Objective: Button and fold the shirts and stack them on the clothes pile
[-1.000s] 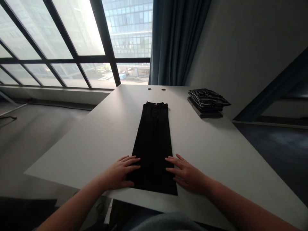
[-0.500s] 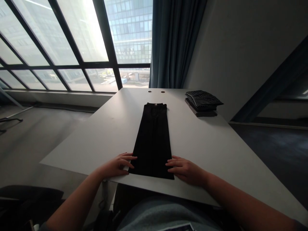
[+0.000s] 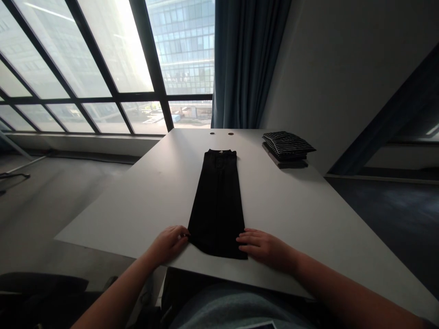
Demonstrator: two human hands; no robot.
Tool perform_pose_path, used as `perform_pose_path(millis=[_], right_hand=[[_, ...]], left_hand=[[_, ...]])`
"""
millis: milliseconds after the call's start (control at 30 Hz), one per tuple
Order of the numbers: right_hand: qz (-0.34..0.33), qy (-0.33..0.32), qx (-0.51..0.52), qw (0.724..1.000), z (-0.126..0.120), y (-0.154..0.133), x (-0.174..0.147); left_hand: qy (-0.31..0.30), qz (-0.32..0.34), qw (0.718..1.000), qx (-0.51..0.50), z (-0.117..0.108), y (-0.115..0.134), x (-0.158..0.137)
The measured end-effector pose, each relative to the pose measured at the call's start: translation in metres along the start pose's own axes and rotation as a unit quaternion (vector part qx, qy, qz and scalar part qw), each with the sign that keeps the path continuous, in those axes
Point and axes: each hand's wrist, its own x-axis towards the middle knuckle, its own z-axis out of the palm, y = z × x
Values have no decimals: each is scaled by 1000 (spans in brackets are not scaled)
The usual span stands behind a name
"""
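A black shirt (image 3: 218, 201) lies folded into a long narrow strip on the white table. Its neckline, with a small pale label, is at the far end, and the hem lies toward me. My left hand (image 3: 171, 242) pinches the hem's near left corner, and the hem beside it curves up from the table edge. Fingers stretched out, my right hand (image 3: 264, 246) rests flat on the near right edge of the shirt and on the tabletop.
A stack of folded clothes (image 3: 288, 148), a striped black one on top, sits at the far right of the white table (image 3: 137, 205). Two round cable holes are near its back edge. Behind it hang a blue curtain (image 3: 247, 64) and large windows.
My left hand has closed from spread fingers into a pinch on the hem's left corner, which has shifted slightly up. My right hand stays on the right edge.
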Motion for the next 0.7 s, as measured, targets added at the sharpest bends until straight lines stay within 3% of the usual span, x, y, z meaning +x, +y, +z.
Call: perform_pose_path(millis=[100,233,433,700], right_hand=[[8,-1,-10,1000,3,-1,1],[38,-2,0,999,6,-3,2],[33,-11,38,999,6,-5,2],[19,9,59,998,2,-7,0]], left_hand=[[-20,-3,1000,0,3,1,-3],[-51,42,998,-23,1,-6,-4],[-32,76,997,11,1,-10,3],[-50,116,992,14,-3,-10,2]])
